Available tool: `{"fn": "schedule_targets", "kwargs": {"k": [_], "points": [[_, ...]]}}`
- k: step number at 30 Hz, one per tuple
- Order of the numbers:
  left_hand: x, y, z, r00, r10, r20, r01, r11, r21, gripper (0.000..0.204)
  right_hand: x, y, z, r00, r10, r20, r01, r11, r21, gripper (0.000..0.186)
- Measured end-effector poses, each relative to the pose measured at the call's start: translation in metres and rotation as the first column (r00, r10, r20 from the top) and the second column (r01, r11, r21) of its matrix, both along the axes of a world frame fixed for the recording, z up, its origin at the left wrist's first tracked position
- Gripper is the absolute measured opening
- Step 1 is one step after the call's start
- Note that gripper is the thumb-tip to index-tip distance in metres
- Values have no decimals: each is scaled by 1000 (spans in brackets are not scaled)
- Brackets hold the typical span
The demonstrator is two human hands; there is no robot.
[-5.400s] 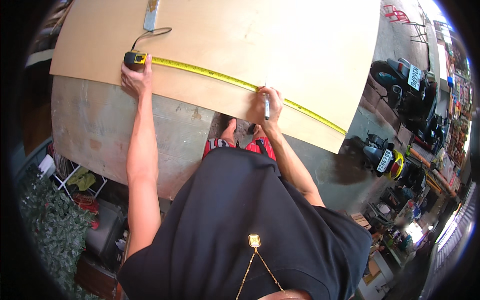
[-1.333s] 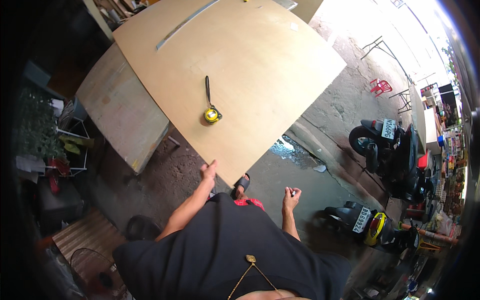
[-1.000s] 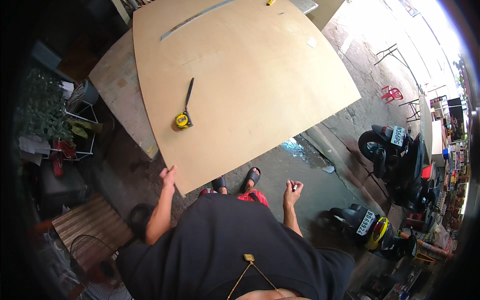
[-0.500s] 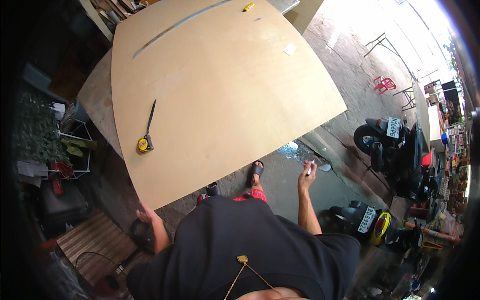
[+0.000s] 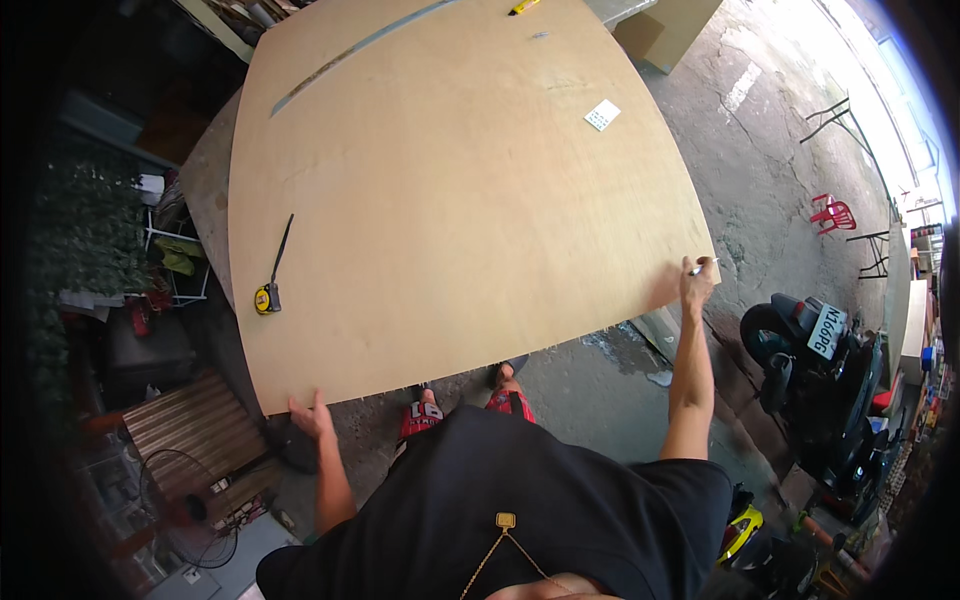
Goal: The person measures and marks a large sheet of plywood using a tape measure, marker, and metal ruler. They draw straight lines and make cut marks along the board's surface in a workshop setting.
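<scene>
A large sheet of pale plywood [image 5: 450, 200] lies over a weathered board [image 5: 208, 195]. My left hand [image 5: 312, 415] is at its near left edge, thumb and fingers apart. My right hand [image 5: 696, 280] grips a white marker [image 5: 703, 267] at the right-hand corner of the sheet. On the plywood's left lies a yellow and black tape measure [image 5: 268, 298] with its strap stretched upward; a long metal strip [image 5: 350, 62] lies toward the back, with a yellow tool [image 5: 522, 7] and a white paper note [image 5: 602, 114] farther right.
Two scooters [image 5: 810, 400] stand on the concrete to my right, beyond them a red plastic chair [image 5: 833, 215] and folding trestles [image 5: 830, 120]. A corrugated panel [image 5: 180, 435], a wire fan [image 5: 190, 505] and leafy plants [image 5: 90, 240] crowd my left.
The plywood's near edge has swung more level before me and its right corner sits lower. My right hand, with the marker, has risen to that corner; my left hand has moved to the near edge.
</scene>
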State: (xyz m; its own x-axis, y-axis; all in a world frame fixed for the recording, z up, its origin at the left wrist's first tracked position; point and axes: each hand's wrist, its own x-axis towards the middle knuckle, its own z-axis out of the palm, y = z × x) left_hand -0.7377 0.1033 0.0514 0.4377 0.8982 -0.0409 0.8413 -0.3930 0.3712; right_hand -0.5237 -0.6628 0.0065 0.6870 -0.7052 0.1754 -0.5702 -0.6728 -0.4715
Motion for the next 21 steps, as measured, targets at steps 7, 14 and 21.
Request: {"fn": "schedule_targets", "kwargs": {"k": [7, 14, 21], "points": [[8, -30, -29, 674, 736, -59, -550, 446, -706, 81, 42, -89, -6, 964, -133, -231, 133, 991, -15, 49], [-7, -1, -88, 579, 800, 158, -182, 316, -931, 35, 48, -130, -33, 964, 34, -264, 18, 982, 189, 51], [-10, 20, -83, 631, 766, 122, -245, 346, -906, 30, 25, -98, -14, 997, 63, 45, -70, 982, 176, 48]]}}
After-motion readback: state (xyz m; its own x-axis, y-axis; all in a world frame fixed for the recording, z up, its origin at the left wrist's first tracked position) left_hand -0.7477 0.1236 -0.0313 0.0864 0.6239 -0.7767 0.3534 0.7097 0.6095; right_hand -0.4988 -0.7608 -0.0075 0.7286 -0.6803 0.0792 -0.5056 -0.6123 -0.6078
